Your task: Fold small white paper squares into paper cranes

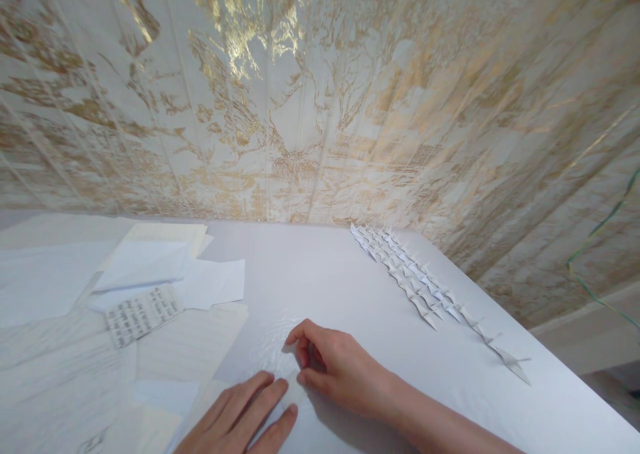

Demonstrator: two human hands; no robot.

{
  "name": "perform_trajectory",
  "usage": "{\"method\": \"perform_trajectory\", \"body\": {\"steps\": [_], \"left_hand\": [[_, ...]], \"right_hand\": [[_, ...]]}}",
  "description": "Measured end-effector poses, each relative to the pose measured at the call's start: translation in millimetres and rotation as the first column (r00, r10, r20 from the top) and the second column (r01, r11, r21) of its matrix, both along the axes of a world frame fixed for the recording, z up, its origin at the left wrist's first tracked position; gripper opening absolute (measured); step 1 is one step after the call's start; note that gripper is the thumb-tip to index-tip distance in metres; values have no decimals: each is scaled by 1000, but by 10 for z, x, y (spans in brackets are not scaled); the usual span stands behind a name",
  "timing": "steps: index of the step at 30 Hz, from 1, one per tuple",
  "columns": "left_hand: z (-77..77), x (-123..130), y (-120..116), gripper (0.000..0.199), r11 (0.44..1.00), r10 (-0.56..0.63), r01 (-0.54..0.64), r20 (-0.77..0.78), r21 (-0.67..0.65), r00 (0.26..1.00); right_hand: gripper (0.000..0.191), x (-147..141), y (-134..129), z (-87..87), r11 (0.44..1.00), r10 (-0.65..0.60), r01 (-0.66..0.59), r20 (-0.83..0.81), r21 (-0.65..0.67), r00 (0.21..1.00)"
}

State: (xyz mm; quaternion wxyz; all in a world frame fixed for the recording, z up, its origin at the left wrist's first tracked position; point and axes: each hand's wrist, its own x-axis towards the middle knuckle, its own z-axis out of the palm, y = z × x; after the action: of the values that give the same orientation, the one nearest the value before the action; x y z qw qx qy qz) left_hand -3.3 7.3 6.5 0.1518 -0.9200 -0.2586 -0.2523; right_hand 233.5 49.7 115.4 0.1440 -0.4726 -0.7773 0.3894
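A small piece of white paper [295,391] lies on the white table between my hands, partly covered and hard to tell from the tabletop. Flat on the table, my left hand [240,417] has its fingers spread, with the fingertips at the paper's left side. My right hand [340,367] rests on its side just right of the paper. Its fingers are loosely curled, with a gap between index finger and thumb. The right thumb tip is at the paper's edge; I see no grip on it.
Loose sheets [65,374], white folded papers [145,264] and a note with handwriting [143,314] cover the table's left side. Rows of small folded paper pieces [425,281] stand at the right. Behind is a gold-patterned wall covering [300,107]; a green cord [595,231] hangs at right.
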Motion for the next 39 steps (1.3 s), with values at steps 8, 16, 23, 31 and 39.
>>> {"method": "perform_trajectory", "body": {"steps": [8,16,23,31,39], "left_hand": [[74,-3,-14,42,1000,22,-22,-33,5,999],[296,7,-108,60,997,31,-32,-16,-70,999],[757,172,-308,48,961,154,-177,-116,-215,981],[743,181,-290,53,980,146,-156,-86,-125,986],[755,171,-309,50,980,142,-149,-63,-135,988]], "right_hand": [[45,33,-38,-85,999,-47,47,-78,8,996],[40,-22,-58,-69,990,-39,29,68,140,997],[28,-67,-126,-106,965,-98,85,38,249,995],[20,3,-85,-135,949,41,-39,2,312,999],[19,26,76,-66,941,207,-205,22,267,978]]}}
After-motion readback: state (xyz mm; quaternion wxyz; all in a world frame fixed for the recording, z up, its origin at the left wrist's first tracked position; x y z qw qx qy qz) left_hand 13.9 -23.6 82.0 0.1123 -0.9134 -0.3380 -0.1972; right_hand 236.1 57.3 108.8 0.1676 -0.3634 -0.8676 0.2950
